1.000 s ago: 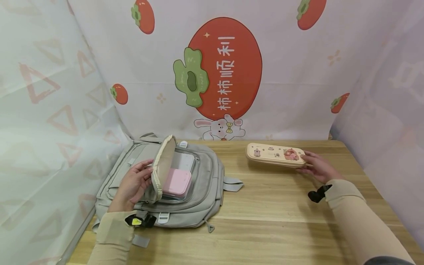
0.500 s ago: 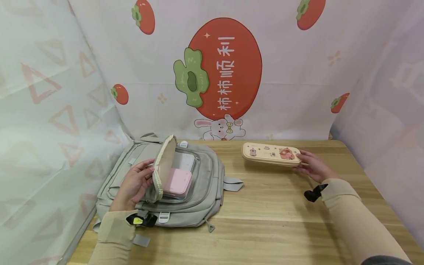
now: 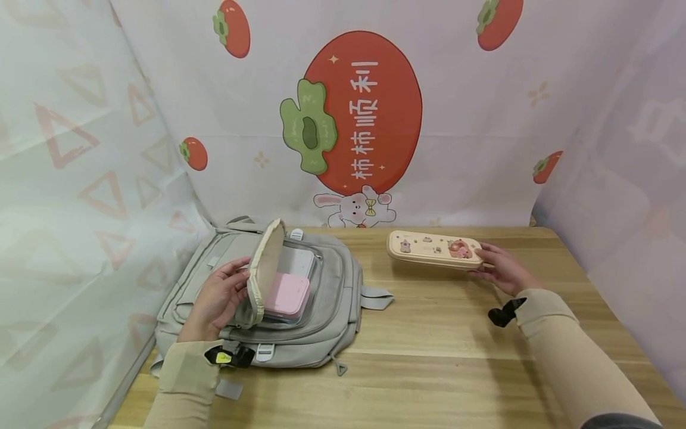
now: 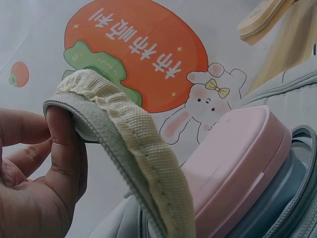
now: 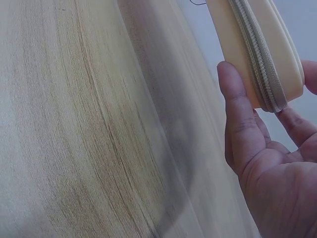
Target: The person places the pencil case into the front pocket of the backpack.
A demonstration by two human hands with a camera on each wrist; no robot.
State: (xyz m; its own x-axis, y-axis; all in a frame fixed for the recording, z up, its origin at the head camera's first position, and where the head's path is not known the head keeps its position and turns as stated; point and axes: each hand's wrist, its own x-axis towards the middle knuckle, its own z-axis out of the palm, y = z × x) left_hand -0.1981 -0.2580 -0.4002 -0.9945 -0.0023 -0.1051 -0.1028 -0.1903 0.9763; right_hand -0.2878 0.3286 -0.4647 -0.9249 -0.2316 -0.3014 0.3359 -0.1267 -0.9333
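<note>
A grey backpack (image 3: 332,322) lies on the left of the table, its front pocket unzipped. My left hand (image 3: 222,295) pinches the edge of the raised pocket flap (image 3: 266,262), which shows a cream lining in the left wrist view. Inside the pocket are a pink case (image 3: 287,294) and a white box-like item (image 3: 298,262); something bluish lies beneath the pink one. To the right, my right hand (image 3: 504,269) grips one end of a cream zippered pencil case (image 3: 429,250) with cartoon stickers, held above the table. Its zipper (image 5: 260,59) appears closed at that end.
The wooden table (image 3: 418,357) runs from the backpack to the right wall. A strap end (image 3: 377,297) and a zipper pull (image 3: 340,368) stick out from the bag. A printed curtain (image 3: 455,149) hangs behind the table, with pale sheets at both sides.
My right hand has carried the pencil case a little to the left, toward the backpack. The left hand and the flap have stayed in place.
</note>
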